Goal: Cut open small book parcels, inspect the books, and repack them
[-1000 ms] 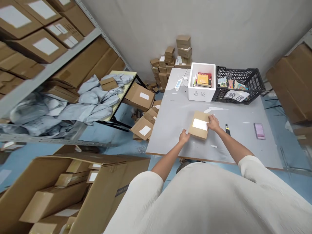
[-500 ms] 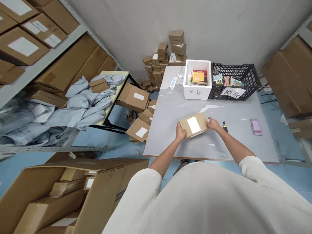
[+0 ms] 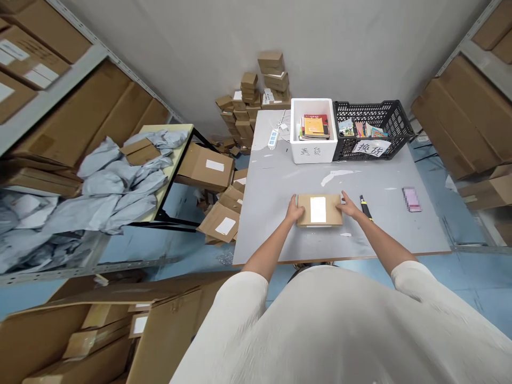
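Note:
A small brown cardboard box (image 3: pixel 304 213) with a white label on top lies level at the front middle of the grey table (image 3: pixel 272 186). My left hand (image 3: pixel 294 210) grips its left end, thumb over the top edge. At the right end, my right hand (image 3: pixel 349 206) holds it the same way. The undersides of both hands' grips are hidden. Just right of my right hand lies a black and yellow utility knife (image 3: pixel 365 208).
A white foam box (image 3: pixel 314 153) with books and a black plastic crate (image 3: pixel 406 130) with booklets stand at the table's back. A power strip (image 3: pixel 273 140) and a blurred pink item (image 3: pixel 412 199) lie on it. Grey parcels (image 3: pixel 104 181) sit left; a large open carton (image 3: pixel 172 320) stands lower left.
The cardboard box has turned from a tilt to lie square with the table's front edge, both hands still on it. The view has swung slightly right.

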Action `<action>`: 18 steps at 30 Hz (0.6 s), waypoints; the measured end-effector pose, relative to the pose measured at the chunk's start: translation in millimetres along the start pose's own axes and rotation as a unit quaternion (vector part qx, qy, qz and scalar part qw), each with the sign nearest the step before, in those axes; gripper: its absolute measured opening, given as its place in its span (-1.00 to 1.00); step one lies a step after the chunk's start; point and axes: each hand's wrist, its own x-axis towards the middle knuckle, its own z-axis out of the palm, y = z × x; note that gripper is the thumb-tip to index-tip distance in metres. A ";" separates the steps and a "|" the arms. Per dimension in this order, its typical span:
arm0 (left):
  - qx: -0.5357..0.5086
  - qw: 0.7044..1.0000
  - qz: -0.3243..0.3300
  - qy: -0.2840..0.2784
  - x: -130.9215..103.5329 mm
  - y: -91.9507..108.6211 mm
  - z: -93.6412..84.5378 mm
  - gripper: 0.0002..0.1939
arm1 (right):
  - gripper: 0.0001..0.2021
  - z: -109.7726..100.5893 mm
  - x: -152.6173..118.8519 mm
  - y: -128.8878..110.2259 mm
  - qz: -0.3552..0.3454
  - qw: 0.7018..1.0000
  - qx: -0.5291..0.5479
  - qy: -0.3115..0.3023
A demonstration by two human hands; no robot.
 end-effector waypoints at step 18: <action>-0.098 0.994 0.035 0.036 -10.3 42.4 -8.1 -0.14 | -0.33 1.0 -29.8 -22.0 -0.086 0.989 0.019 0.120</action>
